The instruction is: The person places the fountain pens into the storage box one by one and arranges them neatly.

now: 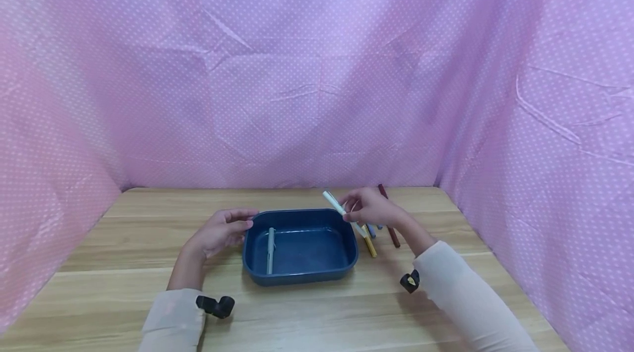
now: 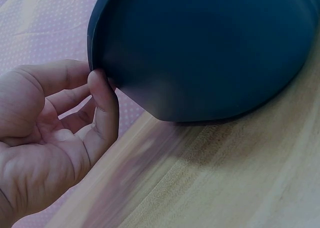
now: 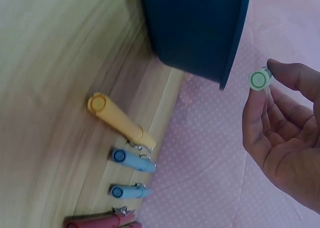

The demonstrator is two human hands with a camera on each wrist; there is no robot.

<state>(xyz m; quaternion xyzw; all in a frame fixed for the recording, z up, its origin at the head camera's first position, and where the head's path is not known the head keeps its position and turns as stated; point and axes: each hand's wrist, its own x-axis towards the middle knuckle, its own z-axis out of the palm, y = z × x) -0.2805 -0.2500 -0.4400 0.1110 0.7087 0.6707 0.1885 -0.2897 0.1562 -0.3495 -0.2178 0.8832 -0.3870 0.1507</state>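
Observation:
A dark blue rectangular tray (image 1: 300, 279) stands on the wooden table. At its left back corner, my left hand (image 1: 223, 234) pinches the rim between thumb and fingers; the left wrist view shows the thumb on the tray wall (image 2: 200, 53). A grey-green pen (image 1: 270, 250) lies inside, along the tray's left side. Above the right back corner, my right hand (image 1: 373, 210) holds a pale green pen (image 1: 333, 202) between thumb and fingers, tilted. In the right wrist view, the round end of that pale green pen (image 3: 258, 80) faces the camera.
Right of the tray lie a yellow pen (image 3: 120, 120), two blue pens (image 3: 132, 159) and dark red pens (image 3: 97, 222), clips attached. The table (image 1: 277, 319) ends at a pink dotted cloth (image 1: 277, 121) behind and on both sides.

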